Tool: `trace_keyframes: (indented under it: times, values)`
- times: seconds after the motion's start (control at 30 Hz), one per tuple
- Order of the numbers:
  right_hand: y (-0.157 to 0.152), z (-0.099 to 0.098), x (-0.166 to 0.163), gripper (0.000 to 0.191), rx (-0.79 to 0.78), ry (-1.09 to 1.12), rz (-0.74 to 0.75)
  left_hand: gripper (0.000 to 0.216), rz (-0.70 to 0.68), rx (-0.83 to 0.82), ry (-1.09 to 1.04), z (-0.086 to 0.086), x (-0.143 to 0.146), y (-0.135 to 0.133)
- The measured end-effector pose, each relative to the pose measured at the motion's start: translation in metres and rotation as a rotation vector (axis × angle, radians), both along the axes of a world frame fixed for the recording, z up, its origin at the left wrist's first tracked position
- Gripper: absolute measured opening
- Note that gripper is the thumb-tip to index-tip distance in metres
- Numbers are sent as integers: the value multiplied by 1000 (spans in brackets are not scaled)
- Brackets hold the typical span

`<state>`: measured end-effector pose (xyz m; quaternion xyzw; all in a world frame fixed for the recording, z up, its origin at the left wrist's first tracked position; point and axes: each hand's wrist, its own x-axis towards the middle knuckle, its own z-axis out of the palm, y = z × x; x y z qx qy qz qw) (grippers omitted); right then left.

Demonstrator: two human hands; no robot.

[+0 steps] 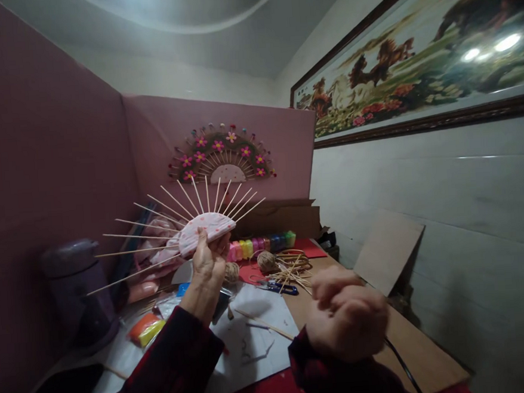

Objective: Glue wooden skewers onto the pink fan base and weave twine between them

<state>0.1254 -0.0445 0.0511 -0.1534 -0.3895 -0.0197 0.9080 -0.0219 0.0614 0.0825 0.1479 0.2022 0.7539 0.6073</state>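
My left hand (pixel 208 272) grips a half-round fan base (pixel 208 229), pale pink with small red spots, its thumb across the front. Thin wooden sticks (pixel 167 198) spread outward from the base's curved edge. The fan is held up above the table, tilted to the left. My right hand (pixel 347 313) is raised closer to the camera, its fingers curled into a loose fist, slightly blurred. Nothing shows in it. A finished-looking fan decorated with pink flowers (pixel 218 154) is mounted on the pink panel behind.
A white sheet (pixel 273 354) lies on the table with a wooden stick on it. Blue-handled scissors (pixel 286 288), loose sticks (pixel 294 272), a twine ball (pixel 266 261) and colourful clay packs (pixel 243 249) lie beyond. Left stand a grey appliance (pixel 78 293) and orange-yellow packets (pixel 146 330).
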Motion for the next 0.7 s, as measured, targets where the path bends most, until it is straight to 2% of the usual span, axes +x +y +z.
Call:
trace_keyframes:
  times: [0.03,0.1,0.17,0.2,0.3,0.37,0.43,0.57,0.63,0.7]
  values:
    - [-3,11,4,31,82,93,-95,27,-5,5,-3,0,0,0]
    - [-6,29,14,25,108,171,-180,27,-12,6,-8,0,0,0]
    - [-5,38,22,22,105,255,-189,27,-16,6,-12,-1,2,0]
    - [-2,39,24,22,65,256,-141,26,-20,1,-11,-1,4,0]
    - [12,24,19,16,-192,77,175,25,-51,-27,23,-2,11,-3]
    - [24,9,9,19,-437,-92,444,26,-92,-18,65,-3,18,-5]
    - [34,-4,-3,24,-598,-184,620,28,-148,14,109,-3,25,-10]
    - [46,-18,-17,26,-687,-252,724,27,-221,78,149,-4,39,-20]
    - [51,-23,-18,31,-704,-284,713,25,-243,127,157,-5,44,-24]
    - [56,-27,-16,40,-721,-298,638,27,-272,157,174,-7,49,-28]
